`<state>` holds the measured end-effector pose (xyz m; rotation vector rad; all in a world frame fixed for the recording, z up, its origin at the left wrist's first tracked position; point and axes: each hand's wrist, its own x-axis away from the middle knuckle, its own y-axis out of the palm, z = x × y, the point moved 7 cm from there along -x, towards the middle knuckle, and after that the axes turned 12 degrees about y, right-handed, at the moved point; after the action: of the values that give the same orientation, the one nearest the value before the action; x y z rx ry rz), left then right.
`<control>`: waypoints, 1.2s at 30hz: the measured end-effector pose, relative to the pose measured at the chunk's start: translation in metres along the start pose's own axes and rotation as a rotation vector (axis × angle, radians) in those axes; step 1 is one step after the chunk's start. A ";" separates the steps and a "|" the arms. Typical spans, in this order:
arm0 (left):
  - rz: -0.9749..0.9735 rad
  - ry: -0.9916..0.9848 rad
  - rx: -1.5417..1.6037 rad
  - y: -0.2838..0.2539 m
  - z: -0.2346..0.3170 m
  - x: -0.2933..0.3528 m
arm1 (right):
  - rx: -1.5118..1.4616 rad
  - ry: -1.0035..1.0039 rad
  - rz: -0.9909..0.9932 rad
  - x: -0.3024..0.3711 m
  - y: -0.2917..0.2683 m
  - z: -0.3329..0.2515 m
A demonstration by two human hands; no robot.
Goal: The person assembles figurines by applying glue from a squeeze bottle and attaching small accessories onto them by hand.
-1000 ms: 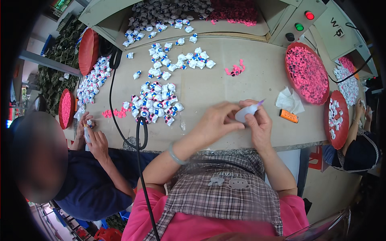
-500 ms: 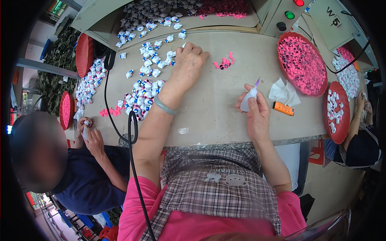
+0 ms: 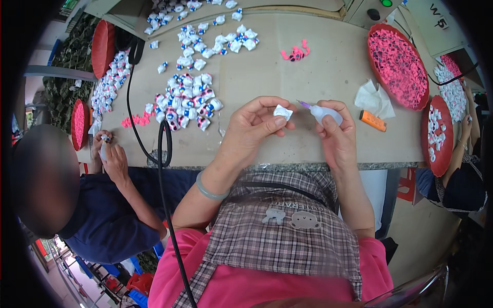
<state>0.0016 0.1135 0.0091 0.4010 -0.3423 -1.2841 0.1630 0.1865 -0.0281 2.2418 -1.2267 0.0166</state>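
Between the fingertips of my left hand [image 3: 251, 127] is a small white figure piece [image 3: 282, 111]. My right hand [image 3: 339, 136] is closed round a translucent squeeze bottle [image 3: 325, 114]. The bottle's thin purple nozzle points left, close to the white piece; I cannot tell whether they touch. Beyond my hands lies a small cluster of pink pieces [image 3: 296, 53]. Left of my left hand is a heap of white figures [image 3: 186, 98] with blue and pink parts. Farther back are more loose white and blue figures [image 3: 242, 40].
At the right stand a red bowl [image 3: 417, 108] of pink pieces and another red bowl [image 3: 440, 167] with white pieces. An orange box [image 3: 373, 121] lies beside a white tissue [image 3: 374, 100]. A black cable [image 3: 160, 190] hangs at left. Co-workers sit on both sides, one in a dark sleeve [image 3: 115, 226].
My left hand has come back from the far figures toward me, now holding a white piece. My right hand has turned the bottle so its nozzle points left. The view has shifted slightly.
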 end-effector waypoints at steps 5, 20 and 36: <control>-0.007 -0.108 0.056 -0.012 -0.018 0.027 | 0.065 -0.097 0.039 0.011 0.019 -0.010; 0.027 -0.007 0.141 -0.022 -0.029 0.051 | 0.637 -0.502 0.221 0.058 0.031 -0.034; 0.011 0.053 0.129 -0.020 -0.026 0.051 | 0.904 -0.758 0.195 0.067 0.052 -0.036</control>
<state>0.0091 0.0620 -0.0216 0.5410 -0.3838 -1.2420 0.1703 0.1315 0.0456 3.0111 -2.1595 -0.2805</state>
